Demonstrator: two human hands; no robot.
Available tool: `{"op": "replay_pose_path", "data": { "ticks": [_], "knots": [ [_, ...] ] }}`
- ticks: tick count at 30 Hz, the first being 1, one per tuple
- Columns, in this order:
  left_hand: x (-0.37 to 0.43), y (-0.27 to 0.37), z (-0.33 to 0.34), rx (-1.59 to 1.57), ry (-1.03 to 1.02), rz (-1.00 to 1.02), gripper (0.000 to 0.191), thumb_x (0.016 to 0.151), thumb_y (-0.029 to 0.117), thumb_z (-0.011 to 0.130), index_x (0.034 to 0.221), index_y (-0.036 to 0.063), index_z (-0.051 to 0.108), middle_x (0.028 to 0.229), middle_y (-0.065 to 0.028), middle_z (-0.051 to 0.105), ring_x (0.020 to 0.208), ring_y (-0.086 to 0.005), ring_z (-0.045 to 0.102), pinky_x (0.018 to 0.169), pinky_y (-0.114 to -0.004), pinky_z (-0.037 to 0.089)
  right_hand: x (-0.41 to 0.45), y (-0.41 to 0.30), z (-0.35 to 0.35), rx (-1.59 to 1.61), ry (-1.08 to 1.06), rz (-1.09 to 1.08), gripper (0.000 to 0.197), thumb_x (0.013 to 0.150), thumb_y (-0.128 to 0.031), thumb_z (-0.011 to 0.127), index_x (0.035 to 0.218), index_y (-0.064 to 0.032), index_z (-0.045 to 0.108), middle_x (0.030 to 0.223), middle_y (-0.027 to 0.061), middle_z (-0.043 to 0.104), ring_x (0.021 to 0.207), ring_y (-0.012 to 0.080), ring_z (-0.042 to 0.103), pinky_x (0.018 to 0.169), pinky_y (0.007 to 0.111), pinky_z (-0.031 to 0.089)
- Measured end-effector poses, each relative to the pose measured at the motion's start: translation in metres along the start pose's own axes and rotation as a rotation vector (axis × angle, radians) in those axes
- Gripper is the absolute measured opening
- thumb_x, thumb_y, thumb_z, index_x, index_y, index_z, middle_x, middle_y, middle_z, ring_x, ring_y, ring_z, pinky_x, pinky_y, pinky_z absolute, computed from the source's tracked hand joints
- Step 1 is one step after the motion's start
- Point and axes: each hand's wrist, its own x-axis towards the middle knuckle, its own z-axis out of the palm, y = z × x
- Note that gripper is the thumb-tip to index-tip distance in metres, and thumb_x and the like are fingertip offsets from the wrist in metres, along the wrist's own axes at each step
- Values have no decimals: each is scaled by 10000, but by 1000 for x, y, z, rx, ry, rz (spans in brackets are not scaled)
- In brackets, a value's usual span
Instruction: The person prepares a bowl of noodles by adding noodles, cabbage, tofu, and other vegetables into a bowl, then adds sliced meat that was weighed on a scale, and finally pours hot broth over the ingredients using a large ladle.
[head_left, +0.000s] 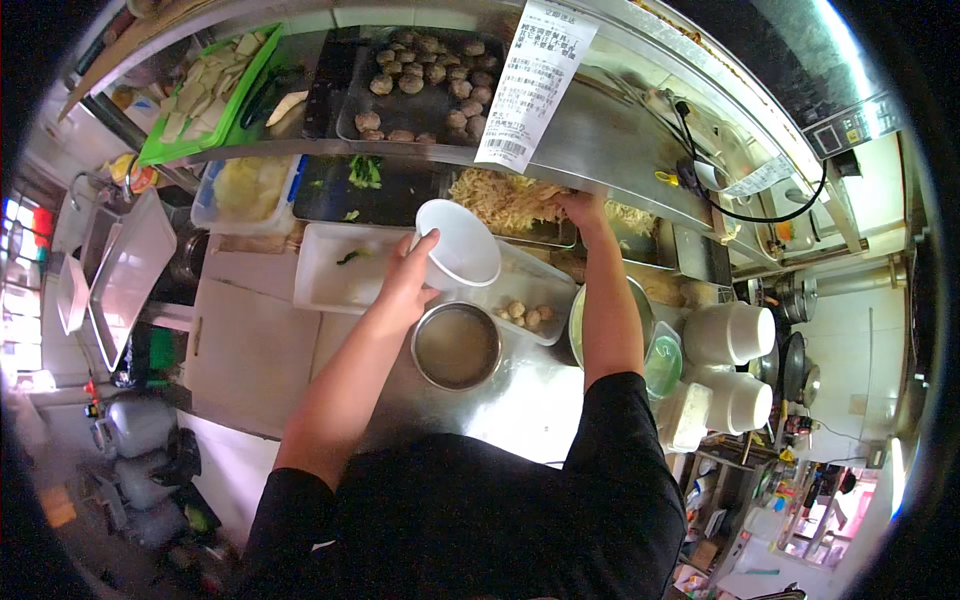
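My left hand grips the rim of a white bowl, tilted so that its inside shows and nothing is seen in it. My right hand reaches under the shelf into a tray of pale shredded food; its fingertips are partly hidden there, so I cannot tell whether they hold any. Below the bowl, a round metal pot of cloudy liquid stands on the steel counter. Small meatballs lie in a clear plastic bin behind the pot. A white tray with a green scrap is left of the bowl.
Overhead, a steel shelf carries a tray of browned balls and a green tray of pale slices. A printed slip hangs from above. Stacked white bowls stand at the right. A cutting board lies at the left.
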Motion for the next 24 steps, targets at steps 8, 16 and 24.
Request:
{"op": "replay_pose_path", "data": {
  "ticks": [8,16,24],
  "knots": [
    [3,-9,40,29,70,-3,511,870,444,724,1257,182,519,1326,-83,519,1262,-324,466,1019,-633,354,-41,-34,-14,959,312,444,215,864,31,652,1051,-74,634,942,66,679,814,166,677,595,264,523],
    [-19,-2,45,-91,-75,-109,519,886,366,698,1307,169,468,1351,-101,482,1268,-323,464,1031,-647,330,-105,-121,10,1043,-28,371,285,892,40,598,1176,25,609,1055,125,700,936,222,695,756,312,580],
    [-71,-17,-21,-451,-370,81,553,891,179,594,1387,32,397,1386,-146,505,1295,-303,493,1130,-503,356,-150,-187,30,-158,-349,-150,357,841,-73,696,1194,-45,660,1016,143,717,875,217,703,779,317,547]
  ]
}}
